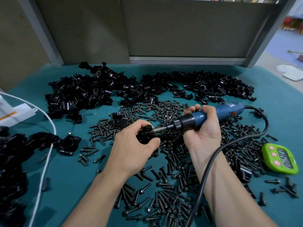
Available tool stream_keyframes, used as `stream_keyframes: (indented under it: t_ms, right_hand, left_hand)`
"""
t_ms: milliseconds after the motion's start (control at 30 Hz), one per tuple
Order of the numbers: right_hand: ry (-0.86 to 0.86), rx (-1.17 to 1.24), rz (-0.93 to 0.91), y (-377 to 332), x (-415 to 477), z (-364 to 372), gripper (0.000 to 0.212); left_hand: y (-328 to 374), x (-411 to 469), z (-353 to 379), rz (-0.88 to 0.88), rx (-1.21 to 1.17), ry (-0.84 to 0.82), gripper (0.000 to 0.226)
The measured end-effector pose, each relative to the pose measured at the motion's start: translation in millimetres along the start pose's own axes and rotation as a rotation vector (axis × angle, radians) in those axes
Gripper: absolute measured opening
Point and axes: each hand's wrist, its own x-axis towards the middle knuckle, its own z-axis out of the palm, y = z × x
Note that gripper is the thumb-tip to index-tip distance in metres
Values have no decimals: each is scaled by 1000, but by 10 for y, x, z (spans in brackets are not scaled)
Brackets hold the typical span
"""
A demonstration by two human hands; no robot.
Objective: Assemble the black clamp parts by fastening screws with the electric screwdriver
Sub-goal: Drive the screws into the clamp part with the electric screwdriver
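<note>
Fingers of the left hand are curled tight round a black clamp part held over the middle of the teal counter, while the right hand grips the blue electric screwdriver pointing left, its bit tip meeting the part's right side, apparently on a screw that the hand hides. Loose screws litter the counter beneath both hands, heaps of clamp parts lie far left and far right, and a green timer sits near right, with the screwdriver's black cord crossing the right forearm.
</note>
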Motion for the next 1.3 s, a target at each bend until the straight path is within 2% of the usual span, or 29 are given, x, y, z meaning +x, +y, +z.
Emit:
stream_keyframes:
  t_ms: [200, 600, 833, 1033, 1067, 1133, 1233, 1300]
  right_hand:
    - [-2, -26, -2, 33, -17, 6, 33]
    - [9, -41, 5, 62, -17, 3, 40]
    - [-21, -63, -11, 59, -4, -2, 28]
    - [-159, -138, -36, 46, 3, 17, 15]
    - [-152, -143, -22, 65, -11, 3, 14]
    - [-133, -118, 24, 114, -44, -23, 11]
    - [-123, -64, 75, 148, -68, 6, 8]
    - [-132, -63, 83, 147, -75, 44, 9]
  left_hand:
    - [4, 9, 12, -41, -13, 0, 17]
    - [7, 14, 23, -92, -41, -9, 24]
    - [42, 13, 3, -150, -42, -50, 23]
    - [109, 36, -13, -282, -246, -91, 43]
    - [115, 56, -42, -315, -290, -64, 36]
    - [87, 113, -102, -371, -416, 39, 5]
    - [54, 136, -140, -443, -578, 155, 21]
    - [62, 133, -130, -442, -569, 176, 30]
